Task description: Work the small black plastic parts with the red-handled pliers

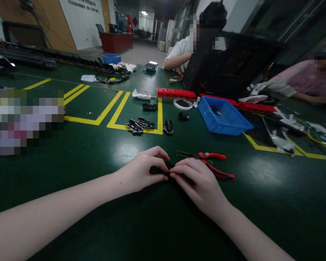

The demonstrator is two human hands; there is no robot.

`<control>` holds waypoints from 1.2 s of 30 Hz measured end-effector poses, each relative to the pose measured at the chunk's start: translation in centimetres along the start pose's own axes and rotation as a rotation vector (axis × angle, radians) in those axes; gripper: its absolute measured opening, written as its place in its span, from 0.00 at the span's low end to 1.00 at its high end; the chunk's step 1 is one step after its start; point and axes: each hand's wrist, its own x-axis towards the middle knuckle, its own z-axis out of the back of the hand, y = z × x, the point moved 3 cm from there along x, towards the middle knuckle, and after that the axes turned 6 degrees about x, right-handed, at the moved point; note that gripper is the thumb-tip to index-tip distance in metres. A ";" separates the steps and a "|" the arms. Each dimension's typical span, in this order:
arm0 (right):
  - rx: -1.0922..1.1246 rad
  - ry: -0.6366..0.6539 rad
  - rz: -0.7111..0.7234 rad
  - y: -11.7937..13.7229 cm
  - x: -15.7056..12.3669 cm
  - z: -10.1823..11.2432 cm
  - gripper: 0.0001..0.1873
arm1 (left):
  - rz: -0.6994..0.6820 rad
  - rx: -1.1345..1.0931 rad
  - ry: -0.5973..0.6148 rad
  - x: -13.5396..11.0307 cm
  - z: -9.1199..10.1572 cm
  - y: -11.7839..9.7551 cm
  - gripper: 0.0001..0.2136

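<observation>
My left hand [142, 170] and my right hand [198, 183] meet over the green table [70, 174], fingers curled and pinched together on a small black part [160, 169] held between them. Most of that part is hidden by my fingers. Red-handled pliers [212, 163] lie on the table just beyond my right hand, touching neither hand. Several black plastic parts [141, 125] lie farther ahead inside yellow floor-tape lines.
A blue bin [224, 117] stands ahead right, with a red bar [176, 93] and a tape roll [183, 104] behind it. Two other people sit at the far right side by a black case [230, 65]. Wires and bags lie at right.
</observation>
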 end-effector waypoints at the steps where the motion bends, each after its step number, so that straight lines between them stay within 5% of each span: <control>1: -0.013 -0.006 0.009 0.1 0.1 0.0 0.07 | 0.000 -0.005 0.004 0.0 0.0 0.0 0.03; 11: -0.064 -0.014 0.072 0.2 0.2 -0.2 0.07 | 0.007 -0.033 0.044 0.3 -0.1 0.2 0.03; 22: -0.419 0.004 0.236 1.4 -0.2 -0.1 0.11 | 0.041 -0.037 0.003 0.3 -0.2 -0.2 0.01; 30: -0.563 0.090 -0.139 -5.0 -1.3 5.1 0.32 | 0.144 0.016 0.013 0.1 0.1 0.1 0.03; 36: -0.538 0.157 -0.247 -8.1 -3.6 6.3 0.32 | 0.169 0.073 0.034 0.1 0.2 -0.3 0.03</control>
